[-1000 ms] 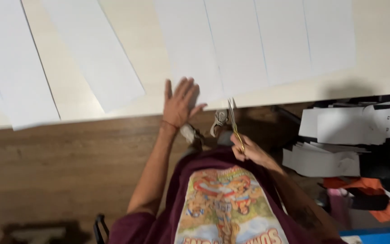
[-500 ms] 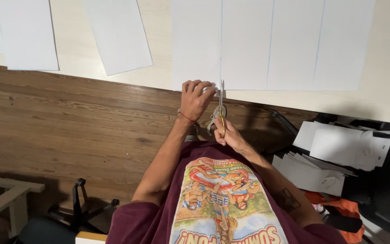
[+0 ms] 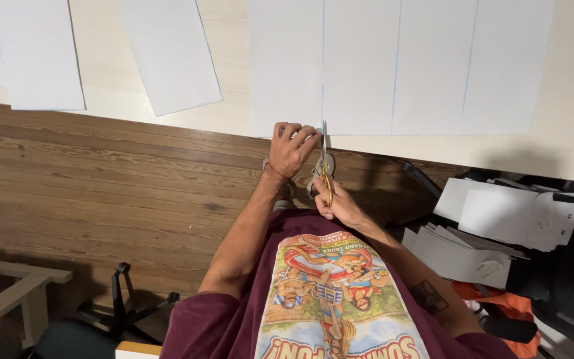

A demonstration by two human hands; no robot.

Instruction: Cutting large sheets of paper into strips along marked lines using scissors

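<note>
A large white sheet of paper (image 3: 393, 66) with faint blue ruled lines lies on the pale table (image 3: 234, 113), its near edge at the table's front. My left hand (image 3: 291, 148) grips the near edge of that sheet, just left of one blue line. My right hand (image 3: 340, 206) holds yellow-handled scissors (image 3: 325, 163), blades pointing away from me and meeting the paper's edge at that line.
Two cut white strips (image 3: 171, 53) (image 3: 34, 53) lie on the table to the left. A stack of white paper scraps (image 3: 499, 219) sits low on the right beside orange cloth (image 3: 499, 299). Wooden floor (image 3: 101, 193) and a chair base (image 3: 124, 306) are below left.
My left hand went from lying flat with spread fingers to gripping the sheet's edge. The scissors came up to the paper's edge. The view shifted, showing more floor.
</note>
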